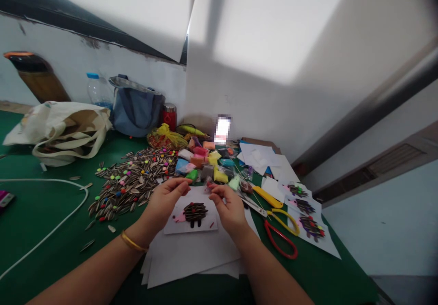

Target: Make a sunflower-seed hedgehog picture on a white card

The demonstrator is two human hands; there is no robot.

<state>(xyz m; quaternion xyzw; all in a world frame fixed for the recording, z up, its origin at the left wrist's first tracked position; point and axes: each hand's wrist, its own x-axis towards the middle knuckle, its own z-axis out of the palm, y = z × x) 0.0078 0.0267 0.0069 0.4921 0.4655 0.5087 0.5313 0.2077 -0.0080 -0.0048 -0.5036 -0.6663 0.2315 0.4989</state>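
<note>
My left hand is closed in a pinch above the left edge of a white card; what its fingertips hold, if anything, is too small to make out. My right hand pinches a small clear packet with something reddish in it, over the card's right top corner. Between the hands lies the white card with a hedgehog on it: pink face, spines of striped sunflower seeds, red dots, black legs. A small dark red strip lies at the card's lower right. White paper sheets are stacked underneath.
A pile of sunflower seeds mixed with coloured balls spreads at left. Bagged coloured clay lies behind the hands. Scissors, a yellow cutter and finished-looking hedgehog cards are at right. Bags and a white cable are left.
</note>
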